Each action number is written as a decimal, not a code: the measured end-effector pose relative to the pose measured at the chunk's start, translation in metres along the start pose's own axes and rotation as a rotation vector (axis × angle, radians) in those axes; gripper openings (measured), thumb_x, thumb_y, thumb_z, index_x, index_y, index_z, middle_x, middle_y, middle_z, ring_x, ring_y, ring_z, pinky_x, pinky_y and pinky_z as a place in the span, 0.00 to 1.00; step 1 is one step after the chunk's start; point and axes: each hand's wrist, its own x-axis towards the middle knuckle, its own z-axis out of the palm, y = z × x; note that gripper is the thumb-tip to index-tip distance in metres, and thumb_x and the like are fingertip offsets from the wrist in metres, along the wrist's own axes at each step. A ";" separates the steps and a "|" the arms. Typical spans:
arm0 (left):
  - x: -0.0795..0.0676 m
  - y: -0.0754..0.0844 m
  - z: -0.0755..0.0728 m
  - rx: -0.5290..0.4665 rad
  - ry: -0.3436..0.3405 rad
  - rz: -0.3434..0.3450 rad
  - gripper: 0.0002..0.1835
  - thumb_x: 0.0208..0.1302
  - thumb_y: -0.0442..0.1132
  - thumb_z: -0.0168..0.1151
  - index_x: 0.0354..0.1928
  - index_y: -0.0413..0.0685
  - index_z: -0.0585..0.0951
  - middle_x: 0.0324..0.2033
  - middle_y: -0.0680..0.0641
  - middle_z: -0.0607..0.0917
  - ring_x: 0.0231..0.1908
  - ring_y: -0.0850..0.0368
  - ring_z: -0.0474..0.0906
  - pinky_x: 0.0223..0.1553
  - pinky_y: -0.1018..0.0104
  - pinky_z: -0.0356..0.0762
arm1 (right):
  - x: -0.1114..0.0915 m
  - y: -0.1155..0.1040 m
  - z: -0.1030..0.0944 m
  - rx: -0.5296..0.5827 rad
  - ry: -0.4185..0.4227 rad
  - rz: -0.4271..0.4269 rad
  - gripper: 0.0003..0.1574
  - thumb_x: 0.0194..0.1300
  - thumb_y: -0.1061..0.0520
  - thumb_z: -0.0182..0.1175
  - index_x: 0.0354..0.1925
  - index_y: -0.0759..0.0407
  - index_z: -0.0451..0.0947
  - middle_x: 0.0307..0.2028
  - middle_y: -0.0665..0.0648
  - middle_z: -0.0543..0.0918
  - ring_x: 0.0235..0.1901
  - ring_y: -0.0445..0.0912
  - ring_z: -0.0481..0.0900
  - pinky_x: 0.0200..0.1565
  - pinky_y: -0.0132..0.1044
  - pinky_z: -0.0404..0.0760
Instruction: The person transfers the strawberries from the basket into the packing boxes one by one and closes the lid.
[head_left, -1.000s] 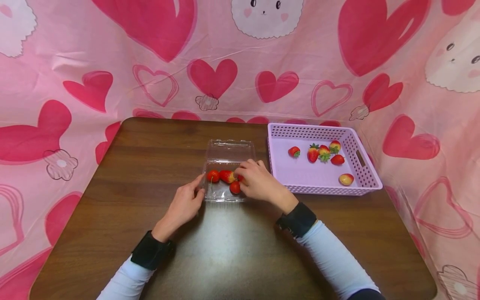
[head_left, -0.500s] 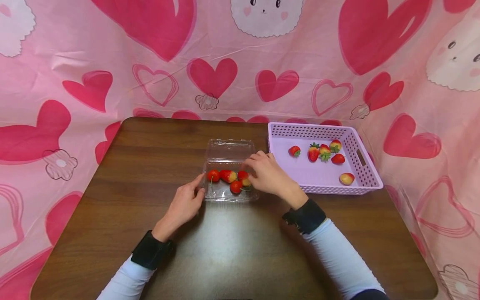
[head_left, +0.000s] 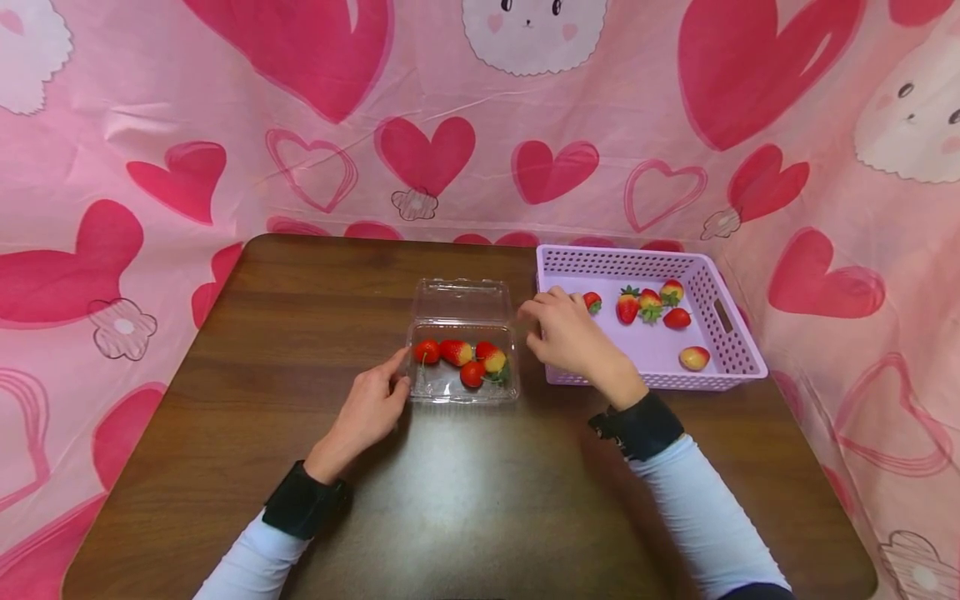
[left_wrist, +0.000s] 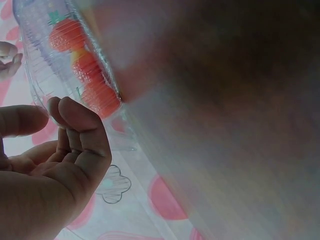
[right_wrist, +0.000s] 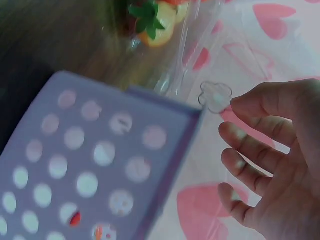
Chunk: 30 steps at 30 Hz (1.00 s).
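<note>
My left hand (head_left: pixel 369 404) touches the left side of a clear plastic clamshell box (head_left: pixel 448 389), whose lid (head_left: pixel 461 300) stands raised at the back. In the left wrist view its bent fingers (left_wrist: pixel 82 117) and thumb are at the box's end. Inside lie a strawberry (head_left: pixel 454 352), a red-and-yellow strawberry (head_left: pixel 491 357) with green leaves, and two round red fruits (head_left: pixel 472 374), with thin green stems. Over the near left rim of a lilac basket (head_left: pixel 592 348) hovers my right hand (head_left: pixel 573 337). The right wrist view shows its fingers apart and loosely bent, holding nothing.
The basket holds several strawberries (head_left: pixel 627 308), one partly behind my right hand, and a yellow-red oval fruit (head_left: pixel 694 358). Both containers stand on a dark wooden table (head_left: pixel 322 292). A pink heart-patterned cloth (head_left: pixel 450 75) hangs behind and beside it.
My right hand has let go of the red-and-yellow strawberry at the right of the box and moved right, to the basket's left edge. The left hand has stayed at the box.
</note>
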 end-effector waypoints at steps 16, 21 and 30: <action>-0.001 0.000 0.001 0.007 0.002 -0.011 0.30 0.77 0.35 0.56 0.78 0.38 0.67 0.25 0.47 0.75 0.18 0.54 0.72 0.21 0.62 0.72 | -0.019 0.034 -0.021 -0.048 0.033 0.092 0.13 0.62 0.59 0.66 0.45 0.60 0.86 0.39 0.60 0.85 0.49 0.60 0.76 0.50 0.60 0.69; -0.001 0.001 0.001 0.013 0.004 -0.006 0.30 0.77 0.35 0.56 0.78 0.37 0.67 0.25 0.47 0.76 0.18 0.54 0.72 0.22 0.62 0.72 | -0.027 0.048 -0.031 -0.014 0.032 0.155 0.14 0.63 0.60 0.65 0.46 0.63 0.86 0.40 0.61 0.85 0.49 0.60 0.75 0.50 0.60 0.69; -0.001 0.002 0.000 0.005 -0.004 -0.010 0.30 0.77 0.35 0.56 0.78 0.36 0.67 0.25 0.46 0.76 0.18 0.53 0.73 0.21 0.62 0.73 | -0.046 0.073 -0.040 -0.010 0.010 0.243 0.12 0.64 0.60 0.64 0.45 0.62 0.86 0.35 0.61 0.82 0.44 0.60 0.73 0.45 0.58 0.66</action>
